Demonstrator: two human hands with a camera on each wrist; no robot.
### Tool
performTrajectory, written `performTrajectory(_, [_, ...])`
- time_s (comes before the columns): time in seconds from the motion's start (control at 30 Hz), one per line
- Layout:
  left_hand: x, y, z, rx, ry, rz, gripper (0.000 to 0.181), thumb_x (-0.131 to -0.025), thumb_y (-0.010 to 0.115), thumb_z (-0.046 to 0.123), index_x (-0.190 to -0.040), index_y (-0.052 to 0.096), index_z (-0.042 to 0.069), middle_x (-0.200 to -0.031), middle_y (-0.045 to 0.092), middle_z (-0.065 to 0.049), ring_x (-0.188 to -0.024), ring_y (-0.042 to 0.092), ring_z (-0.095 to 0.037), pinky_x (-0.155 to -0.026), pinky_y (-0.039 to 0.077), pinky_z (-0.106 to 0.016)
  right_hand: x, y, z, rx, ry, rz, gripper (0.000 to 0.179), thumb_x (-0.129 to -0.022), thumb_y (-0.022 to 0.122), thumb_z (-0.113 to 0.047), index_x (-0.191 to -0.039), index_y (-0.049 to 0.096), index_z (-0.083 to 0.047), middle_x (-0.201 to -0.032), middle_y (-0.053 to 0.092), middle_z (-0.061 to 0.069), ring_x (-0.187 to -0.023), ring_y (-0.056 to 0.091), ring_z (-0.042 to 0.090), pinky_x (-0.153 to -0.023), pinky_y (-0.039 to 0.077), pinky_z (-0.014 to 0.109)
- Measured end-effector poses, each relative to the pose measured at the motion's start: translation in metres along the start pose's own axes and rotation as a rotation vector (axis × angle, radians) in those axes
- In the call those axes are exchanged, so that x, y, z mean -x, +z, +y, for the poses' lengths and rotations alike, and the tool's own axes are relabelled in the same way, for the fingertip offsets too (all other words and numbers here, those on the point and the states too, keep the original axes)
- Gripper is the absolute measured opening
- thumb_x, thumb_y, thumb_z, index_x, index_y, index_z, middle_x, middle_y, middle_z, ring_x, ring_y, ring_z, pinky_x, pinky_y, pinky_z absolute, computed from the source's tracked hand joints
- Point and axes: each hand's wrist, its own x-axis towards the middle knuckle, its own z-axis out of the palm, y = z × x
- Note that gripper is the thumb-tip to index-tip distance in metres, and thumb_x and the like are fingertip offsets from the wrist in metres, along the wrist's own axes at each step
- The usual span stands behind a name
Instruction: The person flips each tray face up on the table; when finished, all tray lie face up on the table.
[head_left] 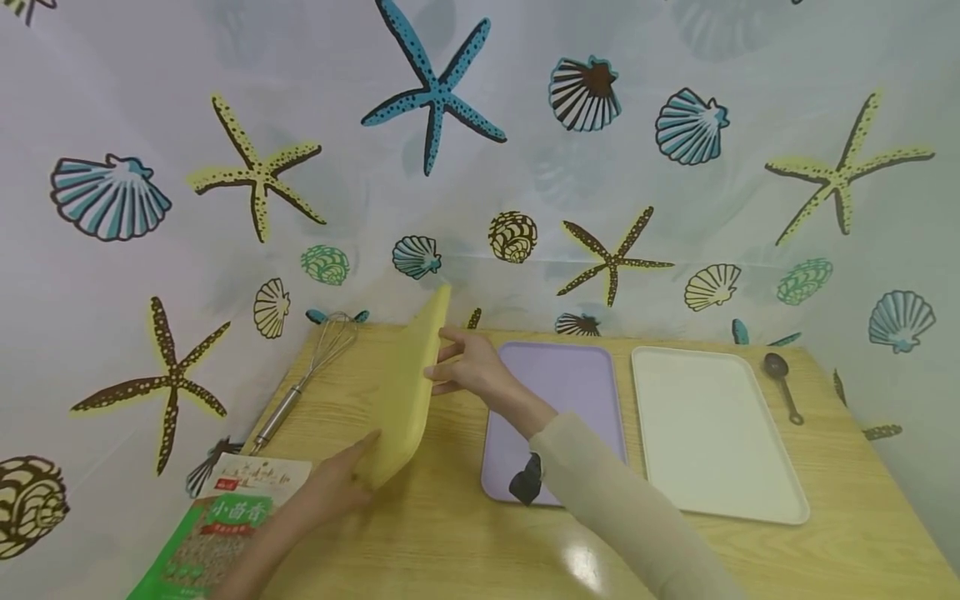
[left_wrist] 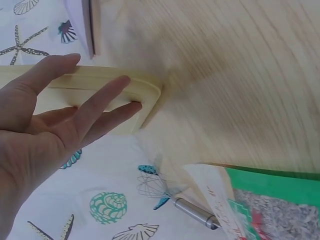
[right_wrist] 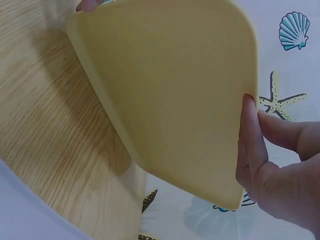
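A yellow tray stands steeply tilted over the left half of the table, held between both hands. My left hand grips its near end; in the left wrist view the thumb and fingers lie on either side of the rim. My right hand pinches the far part of the rim. The right wrist view shows the tray's broad flat face, with the right fingers on that face and the thumb behind the edge.
A purple tray and a white tray lie side by side on the wooden table. A black spoon is at the far right. On the left are a whisk and a green seed packet. A patterned curtain encloses the table.
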Motion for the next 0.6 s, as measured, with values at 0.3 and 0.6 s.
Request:
performTrajectory(0.3, [0.007,-0.004,0.027,-0.021,0.088,0.057,0.09,-0.074,0.071,-0.004,-0.151,0.024,0.003,-0.146,0.032,-0.033,-0.112,0.055,-0.05,-0.053,0.052,-0.025,0.003,0.007,-0.013,-0.033,-0.002,0.012,0.077,-0.082,0.071,0.006,-0.148,0.033,0.0,-0.11,0.055,0.017,-0.077,0.069,0.023,-0.071,0.06,0.038])
performTrajectory(0.6, [0.016,-0.01,0.058,0.003,0.226,0.154,0.097,-0.08,0.07,-0.006,-0.156,0.014,0.016,-0.145,0.038,-0.029,-0.116,0.054,-0.048,-0.068,0.06,-0.039,0.005,0.017,-0.024,-0.077,-0.018,0.028,0.079,-0.08,0.072,0.009,-0.148,0.034,-0.002,-0.109,0.056,0.017,-0.075,0.07,0.026,-0.069,0.061,0.036])
